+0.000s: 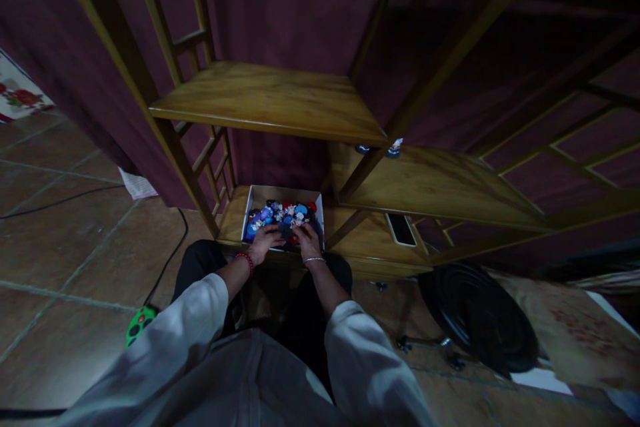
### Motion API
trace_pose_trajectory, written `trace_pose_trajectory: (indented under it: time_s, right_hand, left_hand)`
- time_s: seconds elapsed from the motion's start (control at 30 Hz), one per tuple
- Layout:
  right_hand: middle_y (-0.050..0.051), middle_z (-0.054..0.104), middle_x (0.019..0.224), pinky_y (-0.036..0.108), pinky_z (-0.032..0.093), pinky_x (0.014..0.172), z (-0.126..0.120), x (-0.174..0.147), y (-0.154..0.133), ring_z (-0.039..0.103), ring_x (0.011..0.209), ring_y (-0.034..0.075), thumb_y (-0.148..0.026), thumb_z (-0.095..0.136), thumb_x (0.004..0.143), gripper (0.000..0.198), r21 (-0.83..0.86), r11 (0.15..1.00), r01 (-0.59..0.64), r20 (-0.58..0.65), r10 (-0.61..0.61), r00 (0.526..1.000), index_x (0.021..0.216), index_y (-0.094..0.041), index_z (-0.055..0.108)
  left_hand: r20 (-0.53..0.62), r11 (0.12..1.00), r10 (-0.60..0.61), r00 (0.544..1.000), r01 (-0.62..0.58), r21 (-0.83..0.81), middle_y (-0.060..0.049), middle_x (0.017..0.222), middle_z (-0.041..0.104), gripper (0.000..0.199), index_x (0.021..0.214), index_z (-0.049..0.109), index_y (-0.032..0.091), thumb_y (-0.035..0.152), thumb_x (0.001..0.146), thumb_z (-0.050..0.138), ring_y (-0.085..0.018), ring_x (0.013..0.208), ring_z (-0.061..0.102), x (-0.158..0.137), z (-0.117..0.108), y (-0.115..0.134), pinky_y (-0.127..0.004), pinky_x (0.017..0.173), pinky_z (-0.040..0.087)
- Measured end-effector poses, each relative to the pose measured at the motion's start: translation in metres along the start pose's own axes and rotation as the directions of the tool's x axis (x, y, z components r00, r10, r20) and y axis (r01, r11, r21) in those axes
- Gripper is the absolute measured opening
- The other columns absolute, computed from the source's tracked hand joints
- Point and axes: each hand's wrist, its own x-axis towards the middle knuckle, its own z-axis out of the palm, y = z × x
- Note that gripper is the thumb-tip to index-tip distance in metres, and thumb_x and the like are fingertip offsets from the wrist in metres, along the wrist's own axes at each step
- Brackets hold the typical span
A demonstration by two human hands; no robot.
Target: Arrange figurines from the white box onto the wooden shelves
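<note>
A shallow white box (249,212) stands on the lowest shelf, filled with several small colourful figurines (287,212) in blue, purple, red and white. Over its near edge, my left hand (265,243) and my right hand (307,241) meet from either side around a small dark object (285,231). Fingers of both hands are curled in on it; its kind is too dim to make out. Red beads circle my left wrist and a pale bangle my right.
Above the box runs a wooden shelf board (265,97). On the right shelf (440,183) two small figurines stand near the post. A phone (401,229) lies on the lower shelf. A black round base (477,317) and a green controller-like object (141,323) are on the floor.
</note>
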Motion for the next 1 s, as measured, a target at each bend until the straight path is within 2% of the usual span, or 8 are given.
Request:
trace_pose_trajectory:
  time_s: [0.2,0.33,0.47,0.57,0.73,1.0]
  right_hand:
    - [-0.001,0.065,0.071,0.024,0.043,0.055,0.002,0.002,-0.006,0.062,0.069,0.017,-0.042,0.070,0.051,0.034,0.042,0.999,0.002,-0.065,0.001,0.998,0.074,-0.019,0.058]
    - [-0.001,0.065,0.068,0.024,0.044,0.055,0.007,-0.003,-0.011,0.061,0.069,0.017,-0.043,0.068,0.055,0.030,-0.072,0.997,0.030,0.037,-0.027,0.999,0.073,-0.019,0.059]
    - [0.000,0.067,0.081,0.030,0.047,0.074,0.011,-0.007,-0.009,0.060,0.079,0.017,-0.040,0.067,0.058,0.035,-0.138,0.982,0.128,0.131,-0.110,0.985,0.086,-0.021,0.063]
    - [-0.001,0.068,0.083,0.032,0.045,0.082,0.011,-0.006,-0.002,0.060,0.082,0.017,-0.039,0.067,0.059,0.033,-0.150,0.977,0.151,0.138,-0.130,0.982,0.086,-0.020,0.063]
    - [0.000,0.067,0.083,0.032,0.046,0.081,0.008,-0.001,0.005,0.060,0.081,0.017,-0.040,0.066,0.060,0.031,-0.156,0.978,0.140,0.150,-0.117,0.982,0.083,-0.019,0.064]
    - [-0.002,0.066,0.079,0.030,0.046,0.077,0.008,-0.007,0.002,0.059,0.078,0.016,-0.041,0.066,0.060,0.030,-0.190,0.973,0.134,0.178,-0.100,0.979,0.081,-0.020,0.065]
  left_hand:
    - [-0.035,0.999,-0.009,0.999,0.007,-0.050,-0.005,0.076,0.064,0.021,0.083,0.056,0.011,0.000,0.066,0.062,-0.015,0.069,0.066,-0.002,-0.003,0.000,-0.033,0.077,0.052]
    - [-0.018,0.995,-0.004,1.000,0.002,-0.101,-0.004,0.077,0.063,0.021,0.083,0.055,0.011,-0.001,0.066,0.062,-0.016,0.073,0.065,-0.002,-0.004,0.000,-0.035,0.081,0.051]
    - [0.012,0.990,-0.010,1.000,0.011,-0.142,-0.004,0.077,0.061,0.020,0.079,0.055,0.011,-0.001,0.066,0.063,-0.015,0.072,0.065,-0.003,-0.006,0.001,-0.035,0.081,0.052]
    - [0.012,0.990,0.001,1.000,0.001,-0.140,-0.003,0.075,0.061,0.018,0.077,0.055,0.011,-0.001,0.066,0.062,-0.012,0.067,0.063,-0.004,-0.007,0.001,-0.030,0.075,0.053]
    - [0.001,0.995,-0.003,1.000,0.003,-0.097,-0.001,0.069,0.062,0.017,0.080,0.057,0.012,0.003,0.067,0.063,-0.010,0.057,0.060,-0.001,-0.008,0.001,-0.024,0.059,0.049]
    - [0.055,0.994,-0.001,0.998,0.007,-0.108,0.000,0.067,0.062,0.015,0.079,0.058,0.013,0.009,0.067,0.065,-0.011,0.059,0.062,-0.003,-0.012,0.002,-0.021,0.056,0.043]
